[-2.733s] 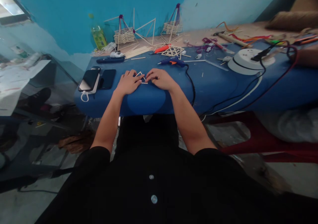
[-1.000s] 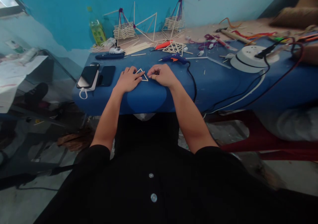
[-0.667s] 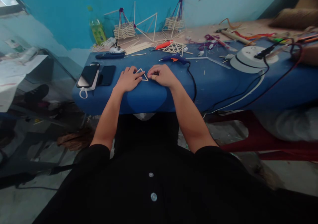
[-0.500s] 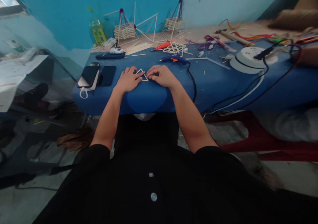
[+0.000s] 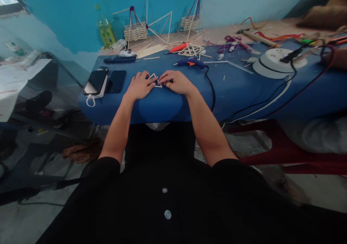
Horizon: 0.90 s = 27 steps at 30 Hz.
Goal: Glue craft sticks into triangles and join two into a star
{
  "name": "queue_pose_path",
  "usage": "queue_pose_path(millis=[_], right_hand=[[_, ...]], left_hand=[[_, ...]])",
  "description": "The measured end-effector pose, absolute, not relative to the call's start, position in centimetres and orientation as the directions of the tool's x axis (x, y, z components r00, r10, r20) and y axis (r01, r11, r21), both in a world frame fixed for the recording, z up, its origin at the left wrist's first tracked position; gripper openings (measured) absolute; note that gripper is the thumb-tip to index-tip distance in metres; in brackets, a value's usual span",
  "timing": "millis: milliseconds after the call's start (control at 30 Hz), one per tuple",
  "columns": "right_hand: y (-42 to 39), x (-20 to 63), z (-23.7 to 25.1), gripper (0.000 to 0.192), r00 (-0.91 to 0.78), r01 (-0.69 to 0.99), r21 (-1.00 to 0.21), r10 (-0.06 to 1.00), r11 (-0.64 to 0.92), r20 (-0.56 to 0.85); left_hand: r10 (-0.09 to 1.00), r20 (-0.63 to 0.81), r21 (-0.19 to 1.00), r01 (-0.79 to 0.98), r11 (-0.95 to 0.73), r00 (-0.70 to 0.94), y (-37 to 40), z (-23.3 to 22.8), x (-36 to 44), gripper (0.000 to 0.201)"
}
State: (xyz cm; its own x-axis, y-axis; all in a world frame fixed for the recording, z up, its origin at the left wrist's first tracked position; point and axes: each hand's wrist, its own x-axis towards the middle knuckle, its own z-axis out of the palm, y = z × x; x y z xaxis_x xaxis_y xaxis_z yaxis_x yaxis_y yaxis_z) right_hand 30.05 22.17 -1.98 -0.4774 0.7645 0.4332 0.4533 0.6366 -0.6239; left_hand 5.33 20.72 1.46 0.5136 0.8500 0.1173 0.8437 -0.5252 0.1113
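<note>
Both hands, left hand (image 5: 139, 85) and right hand (image 5: 176, 82), press a small stick triangle (image 5: 155, 81) (partly hidden by fingers) flat on the blue table (image 5: 238, 88).

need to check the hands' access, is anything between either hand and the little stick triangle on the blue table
Nothing visible. The left hand and right hand flank the stick triangle with fingertips touching it on the blue table. The glue gun lies behind, apart.
</note>
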Motion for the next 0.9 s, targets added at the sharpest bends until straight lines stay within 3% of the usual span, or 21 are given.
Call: queue_pose_path(millis=[367,733,900], right_hand=[[21.52,29.76,-1.46,0.020,-0.334,0.525,-0.667,0.849,0.529,0.410],[21.43,29.79,-1.33,0.027,-0.360,0.524,-0.651,0.835,0.549,0.415],[21.43,29.79,-1.45,0.039,-0.366,0.521,-0.653,0.835,0.550,0.411]], left_hand=[[0.851,0.117,0.143,0.839,-0.524,0.512,20.56,1.49,5.30,0.055],[0.853,0.112,0.143,0.841,-0.521,0.510,20.53,1.48,5.29,0.054],[0.849,0.120,0.140,0.838,-0.527,0.514,20.55,1.47,5.27,0.055]])
